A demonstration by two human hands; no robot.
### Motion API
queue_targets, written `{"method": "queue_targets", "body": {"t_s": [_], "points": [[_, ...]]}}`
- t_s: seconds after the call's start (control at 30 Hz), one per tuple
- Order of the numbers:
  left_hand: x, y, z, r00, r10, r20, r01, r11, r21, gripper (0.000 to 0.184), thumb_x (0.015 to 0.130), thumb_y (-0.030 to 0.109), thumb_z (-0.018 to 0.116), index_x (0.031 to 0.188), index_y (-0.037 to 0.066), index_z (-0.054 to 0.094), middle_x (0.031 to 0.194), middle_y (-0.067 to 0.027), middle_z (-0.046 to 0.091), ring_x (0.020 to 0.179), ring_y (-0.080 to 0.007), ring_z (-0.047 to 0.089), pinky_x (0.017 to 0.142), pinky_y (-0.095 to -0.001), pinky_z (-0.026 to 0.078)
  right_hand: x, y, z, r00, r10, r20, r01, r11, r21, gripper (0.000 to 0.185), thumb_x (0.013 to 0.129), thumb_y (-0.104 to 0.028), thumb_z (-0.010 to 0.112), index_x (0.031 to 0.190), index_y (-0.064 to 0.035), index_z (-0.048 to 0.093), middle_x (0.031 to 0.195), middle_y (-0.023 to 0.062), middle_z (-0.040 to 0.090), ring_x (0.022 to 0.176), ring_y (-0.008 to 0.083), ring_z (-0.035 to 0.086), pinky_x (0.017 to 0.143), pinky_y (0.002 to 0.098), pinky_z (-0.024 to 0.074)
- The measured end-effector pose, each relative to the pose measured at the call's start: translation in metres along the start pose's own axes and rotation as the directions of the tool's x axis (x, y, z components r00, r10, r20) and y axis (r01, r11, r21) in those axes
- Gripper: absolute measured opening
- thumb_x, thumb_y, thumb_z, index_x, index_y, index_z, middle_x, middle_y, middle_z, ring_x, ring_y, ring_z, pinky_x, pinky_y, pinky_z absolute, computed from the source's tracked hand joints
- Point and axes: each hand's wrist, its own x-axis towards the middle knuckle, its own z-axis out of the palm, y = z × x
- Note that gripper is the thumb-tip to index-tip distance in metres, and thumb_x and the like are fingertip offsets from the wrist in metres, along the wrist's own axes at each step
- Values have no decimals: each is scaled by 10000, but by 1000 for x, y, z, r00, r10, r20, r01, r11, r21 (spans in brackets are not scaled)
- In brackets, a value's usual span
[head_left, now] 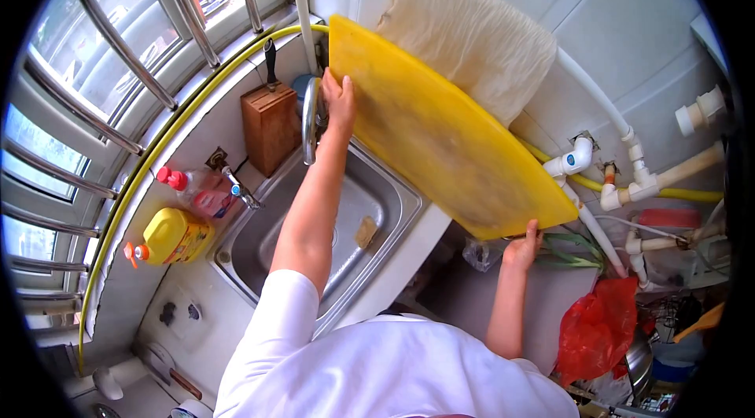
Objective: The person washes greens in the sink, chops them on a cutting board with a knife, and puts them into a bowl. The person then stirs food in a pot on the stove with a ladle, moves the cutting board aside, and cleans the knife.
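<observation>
A large yellow cutting board [448, 135] stands tilted on edge behind the sink, its broad, stained face toward me. My left hand [340, 103] is closed on the board's left edge, near the curved faucet [310, 123]. At the lower right corner, my right hand [522, 248] grips the bottom edge, fingers partly hidden by the board. Below my left arm is the steel sink [409, 190], with a tan sponge [366, 232] in its basin.
A cloth [472, 33] hangs on a white pipe behind the board. Left of the sink stand a wooden knife block [271, 128], a pink soap bottle [206, 191] and a yellow detergent jug [177, 237]. A knife [169, 367] lies at lower left; a red bag [598, 331] is at right.
</observation>
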Motion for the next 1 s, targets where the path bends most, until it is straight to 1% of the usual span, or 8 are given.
{"method": "queue_targets", "body": {"t_s": [0.23, 0.4, 0.5, 0.57, 0.8, 0.83, 0.9, 1.0], "points": [[-119, 43, -26, 974, -41, 223, 51, 998, -39, 425, 908, 238, 467, 1232, -30, 408, 1221, -228, 421, 1152, -341, 403, 995, -388, 314, -4, -7, 30, 996, 86, 13, -86, 996, -2, 491, 787, -233, 704, 1165, -7, 488, 1142, 71, 545, 1053, 185, 496, 907, 323, 388], [-235, 79, -100, 887, -252, 388, 333, 930, -158, 292, 886, 140, 532, 1149, 17, 511, 1110, -106, 523, 1040, -183, 499, 912, -313, 396, 8, 9, 17, 995, 83, 60, -75, 989, -127, 490, 820, -326, 659, 1147, 6, 510, 1054, 84, 594, 901, 192, 575, 767, 314, 472], [-287, 82, -163, 802, -350, 484, 467, 872, -145, 252, 874, 117, 554, 1108, 25, 537, 1008, -68, 584, 921, -152, 555, 834, -288, 447, 5, 5, 22, 990, 120, 74, -106, 981, -163, 510, 823, -324, 656, 1160, 26, 499, 1142, 127, 559, 978, 224, 555, 845, 365, 464], [-307, 106, -210, 764, -443, 468, 526, 849, -55, 232, 869, 110, 556, 1084, 22, 552, 967, -65, 607, 882, -138, 573, 793, -274, 465, -1, 4, 24, 995, 42, 91, -18, 969, -247, 487, 829, -321, 648, 1142, 30, 519, 1152, 133, 551, 982, 232, 544, 859, 366, 452], [-366, 132, -342, 830, -544, 128, 549, 836, -9, 185, 853, 79, 545, 1023, 18, 584, 924, -63, 628, 868, -127, 588, 766, -269, 470, -9, 40, -20, 962, -219, 164, 271, 836, -477, 395, 779, -258, 714, 980, 49, 569, 963, 147, 620, 809, 194, 566, 759, 317, 469], [-370, 140, -364, 838, -541, 72, 540, 841, 30, 175, 850, 77, 545, 1007, 17, 593, 915, -60, 630, 867, -124, 588, 760, -267, 469, -17, 50, -28, 962, -265, 70, 267, 844, -466, 346, 771, -213, 724, 944, 41, 567, 923, 144, 618, 841, 176, 562, 761, 302, 470], [-384, 142, -411, 870, -473, -142, 480, 877, 25, 174, 798, 104, 576, 948, 26, 613, 884, -95, 630, 809, -183, 603, 720, -297, 478, -41, 56, -30, 953, -302, -19, 263, 856, -446, 301, 764, -169, 734, 908, 33, 564, 884, 141, 615, 872, 158, 558, 763, 287, 470], [-404, 149, -499, 860, -192, -473, 410, 811, 417, 152, 776, 94, 588, 916, 49, 626, 891, -98, 622, 855, -232, 592, 765, -333, 468, -112, 44, -14, 958, -286, 22, 262, 845, -466, 290, 773, -116, 719, 951, 38, 550, 902, 140, 605, 864, 159, 562, 745, 260, 475]]}}
